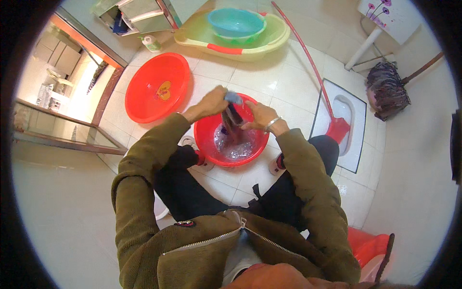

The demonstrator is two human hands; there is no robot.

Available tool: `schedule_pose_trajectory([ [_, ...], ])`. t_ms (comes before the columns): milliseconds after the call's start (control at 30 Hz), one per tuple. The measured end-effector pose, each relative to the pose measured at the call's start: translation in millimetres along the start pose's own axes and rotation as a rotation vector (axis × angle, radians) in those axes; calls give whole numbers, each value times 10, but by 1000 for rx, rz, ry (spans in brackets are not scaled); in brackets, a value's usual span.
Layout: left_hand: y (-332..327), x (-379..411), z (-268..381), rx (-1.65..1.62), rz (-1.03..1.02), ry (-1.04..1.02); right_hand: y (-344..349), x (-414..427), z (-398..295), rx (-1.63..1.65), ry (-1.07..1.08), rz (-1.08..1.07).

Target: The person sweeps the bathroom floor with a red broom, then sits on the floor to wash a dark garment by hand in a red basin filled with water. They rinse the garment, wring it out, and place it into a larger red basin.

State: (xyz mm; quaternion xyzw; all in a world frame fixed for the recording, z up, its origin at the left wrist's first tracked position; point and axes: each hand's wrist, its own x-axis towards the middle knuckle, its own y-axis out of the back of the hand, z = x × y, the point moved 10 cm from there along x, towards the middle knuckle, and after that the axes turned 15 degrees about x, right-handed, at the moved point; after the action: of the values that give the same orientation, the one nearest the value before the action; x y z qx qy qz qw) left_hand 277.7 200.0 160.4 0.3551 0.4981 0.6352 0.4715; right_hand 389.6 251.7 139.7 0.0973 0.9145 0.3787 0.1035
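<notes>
My left hand grips the grey-blue upper part of a wet cloth item above a red plastic basin. The item's dark part hangs down into the basin; blur hides whether it is a sock or another garment. On its other side is my right hand, a silver bangle at the wrist. Its fingertips are by the dark cloth, thumb apart from them; whether they pinch it is unclear. Sudsy water lies in the basin, which stands on the floor between my feet.
A larger red basin is at the left. Behind stand a pale green tub holding a blue basin, and a pump bottle. Rightward are a red-handled brush over a squat toilet and a dark mop.
</notes>
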Motion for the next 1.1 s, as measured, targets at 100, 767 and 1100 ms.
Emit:
schedule_pose_trajectory([
  [100,977,-223,429,-215,134,-15,-156,166,-233,281,175,44],
  [767,-808,-826,494,-1071,-383,94,602,100,-693,1607,111,224],
  [1100,-1970,-1211,-318,-413,-321,377,-1221,297,1053,1018,-497,42],
])
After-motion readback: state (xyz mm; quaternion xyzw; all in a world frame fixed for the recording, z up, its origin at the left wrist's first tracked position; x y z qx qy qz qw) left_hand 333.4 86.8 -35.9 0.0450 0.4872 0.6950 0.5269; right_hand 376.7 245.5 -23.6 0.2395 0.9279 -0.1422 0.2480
